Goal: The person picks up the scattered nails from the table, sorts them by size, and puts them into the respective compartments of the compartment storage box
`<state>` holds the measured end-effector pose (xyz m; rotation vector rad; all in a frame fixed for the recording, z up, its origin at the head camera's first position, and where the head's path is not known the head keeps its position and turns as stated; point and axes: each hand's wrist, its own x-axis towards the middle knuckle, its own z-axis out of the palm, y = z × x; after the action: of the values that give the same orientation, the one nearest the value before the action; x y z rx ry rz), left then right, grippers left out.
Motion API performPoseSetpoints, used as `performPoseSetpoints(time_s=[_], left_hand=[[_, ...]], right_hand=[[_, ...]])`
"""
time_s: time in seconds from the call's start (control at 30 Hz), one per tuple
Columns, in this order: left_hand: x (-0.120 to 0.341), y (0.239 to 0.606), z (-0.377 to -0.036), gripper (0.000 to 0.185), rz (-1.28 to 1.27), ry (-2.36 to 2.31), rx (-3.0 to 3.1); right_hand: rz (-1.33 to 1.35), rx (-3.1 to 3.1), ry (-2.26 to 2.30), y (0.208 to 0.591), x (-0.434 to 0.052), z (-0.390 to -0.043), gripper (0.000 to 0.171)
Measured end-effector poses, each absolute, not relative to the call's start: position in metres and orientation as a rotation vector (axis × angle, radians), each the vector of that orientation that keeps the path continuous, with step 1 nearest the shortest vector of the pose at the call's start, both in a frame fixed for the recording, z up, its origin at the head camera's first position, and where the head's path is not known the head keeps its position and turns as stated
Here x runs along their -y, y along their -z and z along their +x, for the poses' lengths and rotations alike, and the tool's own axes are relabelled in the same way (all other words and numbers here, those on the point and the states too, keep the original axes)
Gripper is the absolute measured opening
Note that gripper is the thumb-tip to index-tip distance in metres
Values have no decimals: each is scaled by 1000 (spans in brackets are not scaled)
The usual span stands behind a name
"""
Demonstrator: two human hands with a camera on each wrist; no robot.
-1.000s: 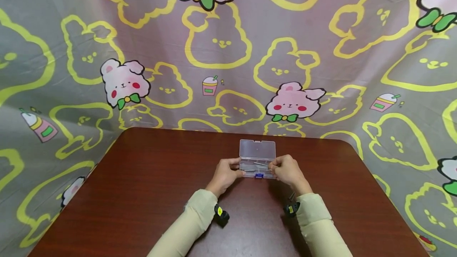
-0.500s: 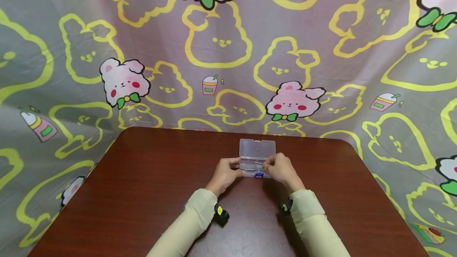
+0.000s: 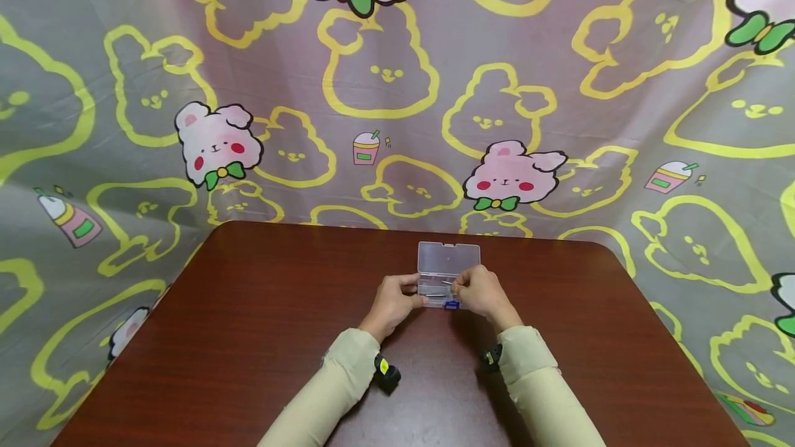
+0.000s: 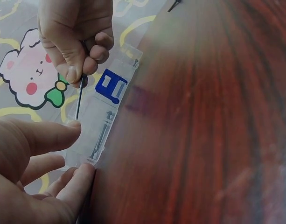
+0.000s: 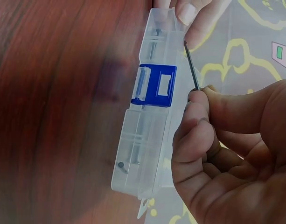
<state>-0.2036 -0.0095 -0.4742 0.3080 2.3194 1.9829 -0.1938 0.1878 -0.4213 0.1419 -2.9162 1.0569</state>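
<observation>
A small clear plastic box [image 3: 448, 274] with a blue latch [image 3: 451, 305] lies open on the brown table [image 3: 279, 336], its lid raised toward the far side. My left hand [image 3: 413, 292] pinches the box's left end between thumb and fingers [image 4: 73, 179]. My right hand [image 3: 458, 288] hovers over the box's right half and pinches a thin dark metal rod [image 5: 192, 65] at its upper end. The rod [image 4: 80, 95] hangs point-down over the box's tray [image 4: 103, 126]. Several thin metal pins [image 5: 138, 140] lie inside the box [image 5: 149, 116]. The blue latch [image 5: 156, 85] sits mid-front.
A cloth printed with pink bunnies and yellow outlines [image 3: 397, 88] hangs behind and drapes round the table's far and side edges. Black wrist cameras [image 3: 386, 371] sit on both pale sleeves. Bare table surface stretches left, right and in front of the box.
My right hand has shifted left over the box, carrying the thin rod. The left hand and the box have stayed in place.
</observation>
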Motion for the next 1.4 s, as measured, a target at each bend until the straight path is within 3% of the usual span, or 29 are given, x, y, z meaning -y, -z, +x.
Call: performPoseSetpoints(time_s=[1.4], left_hand=[[9,473,-203,54,312,-1961,-2345]], right_hand=[[110,2966,-1103,419,-176,-196,26]])
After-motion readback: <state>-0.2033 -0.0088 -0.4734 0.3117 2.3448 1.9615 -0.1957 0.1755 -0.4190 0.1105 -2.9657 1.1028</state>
